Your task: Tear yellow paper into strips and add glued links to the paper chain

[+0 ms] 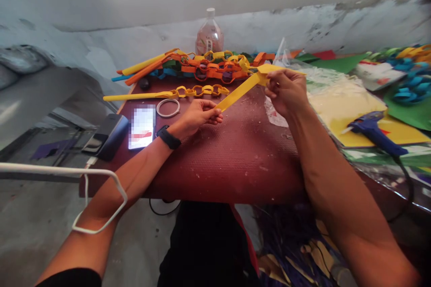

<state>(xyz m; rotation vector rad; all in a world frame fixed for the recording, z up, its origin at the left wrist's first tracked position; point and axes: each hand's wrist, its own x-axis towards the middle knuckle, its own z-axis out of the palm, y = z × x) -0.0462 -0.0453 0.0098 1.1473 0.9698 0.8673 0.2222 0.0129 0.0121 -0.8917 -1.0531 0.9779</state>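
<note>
A flat yellow paper strip (240, 92) is stretched at a slant over the table between my two hands. The fingers of my left hand (201, 115) pinch its lower end. Up and to the right, my right hand (286, 89) is closed on the other end, where more yellow paper shows around the fingers; how many pieces it holds I cannot tell. Behind my left hand lies a yellow paper chain (202, 91) with a long yellow tail. Farther back, a pile of orange, yellow and blue paper chains (218, 69) lies across the table.
A lit phone (142, 126), a white ring (168, 108) and a dark power bank (109, 136) lie left on the red table (229, 166). A blue glue gun (377, 130) rests on yellow sheets at right. A bottle (210, 36) stands behind. A white cable (60, 169) crosses my left forearm.
</note>
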